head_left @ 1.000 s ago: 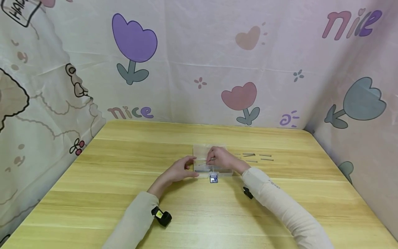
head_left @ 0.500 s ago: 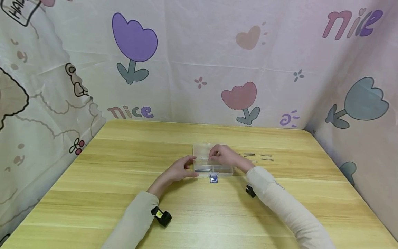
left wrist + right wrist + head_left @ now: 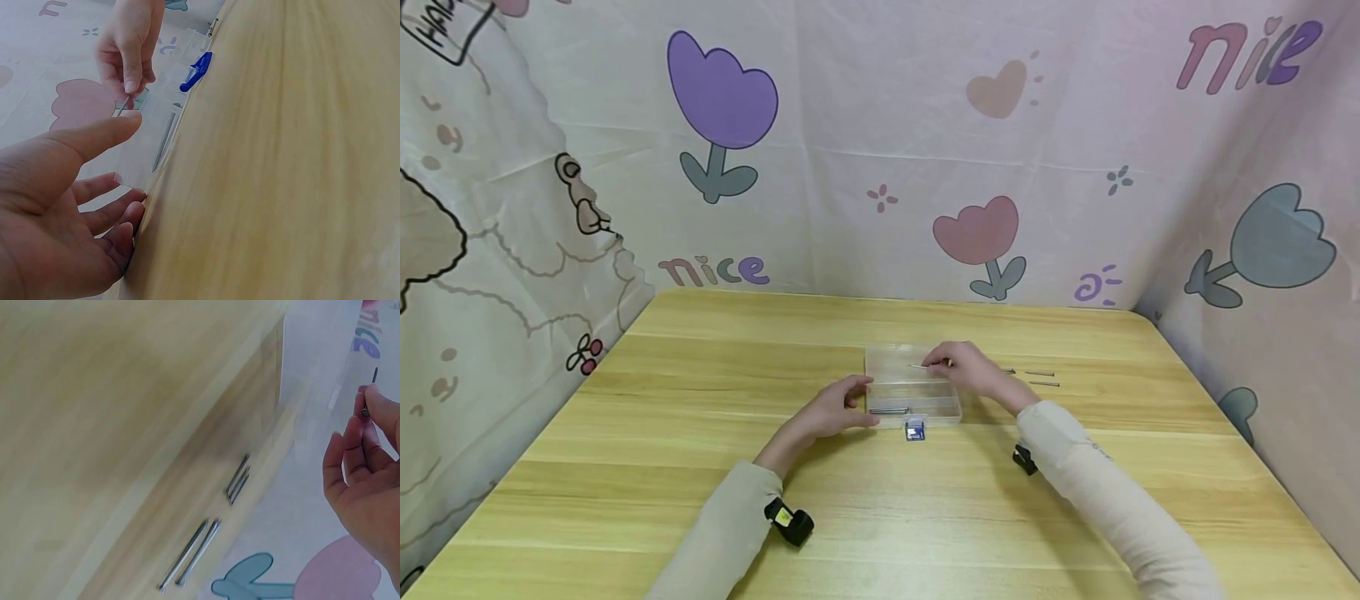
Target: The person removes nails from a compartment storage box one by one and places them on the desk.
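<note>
A clear plastic box [image 3: 957,412] lies with its lid [image 3: 891,362] folded back. My left hand [image 3: 829,408] holds its left end, thumb at the front corner and index finger towards the back. The blue latch [image 3: 915,431] hangs at the front edge. Inside the front left compartment lies a nail [image 3: 889,410], perhaps more than one. Over the lid, my right hand [image 3: 966,367] pinches another nail [image 3: 375,375] between thumb and fingertips. Its pointed end sticks out to the left, and the nail head shows below the thumb in the right wrist view.
Several loose nails lie on the wooden table [image 3: 880,517] right of the box, including one nail [image 3: 1045,384] apart from my hand. My right hand partly hides the group. A printed cloth [image 3: 850,108] hangs behind the table.
My right hand has moved right and away from over the box compartments to above the lid, keeping the nail. My left hand and the box stay in place.
</note>
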Demonstrator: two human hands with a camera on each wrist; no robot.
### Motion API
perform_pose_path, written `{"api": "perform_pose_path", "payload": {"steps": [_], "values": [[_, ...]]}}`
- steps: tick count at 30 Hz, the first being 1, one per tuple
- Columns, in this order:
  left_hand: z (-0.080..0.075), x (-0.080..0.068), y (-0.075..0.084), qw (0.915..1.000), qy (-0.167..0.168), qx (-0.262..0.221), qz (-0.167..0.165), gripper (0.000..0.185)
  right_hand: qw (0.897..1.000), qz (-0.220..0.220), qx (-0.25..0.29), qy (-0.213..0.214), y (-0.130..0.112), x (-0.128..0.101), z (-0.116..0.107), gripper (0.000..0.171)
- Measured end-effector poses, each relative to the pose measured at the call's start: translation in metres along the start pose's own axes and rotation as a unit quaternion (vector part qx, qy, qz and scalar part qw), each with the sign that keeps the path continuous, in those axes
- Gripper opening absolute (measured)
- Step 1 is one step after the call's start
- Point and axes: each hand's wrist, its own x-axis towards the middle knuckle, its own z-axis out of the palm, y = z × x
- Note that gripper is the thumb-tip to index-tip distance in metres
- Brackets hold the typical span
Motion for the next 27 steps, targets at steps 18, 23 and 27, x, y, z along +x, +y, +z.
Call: {"api": "perform_pose_path", "payload": {"steps": [18,23,27], "values": [[-0.001,-0.002,0.002,1.0000,-0.003,-0.008,0.004,0.069,0.997,0.060,0.002,0.041,0.035,-0.042,-0.034,0.011],[-0.001,-0.002,0.001,1.0000,-0.002,-0.003,0.004,0.069,0.996,0.071,-0.008,0.046,0.045,-0.051,-0.041,0.008],[0.000,-0.002,0.001,1.0000,-0.002,0.001,0.002,0.069,0.995,0.081,-0.014,0.059,0.053,-0.061,-0.046,0.007]]}}
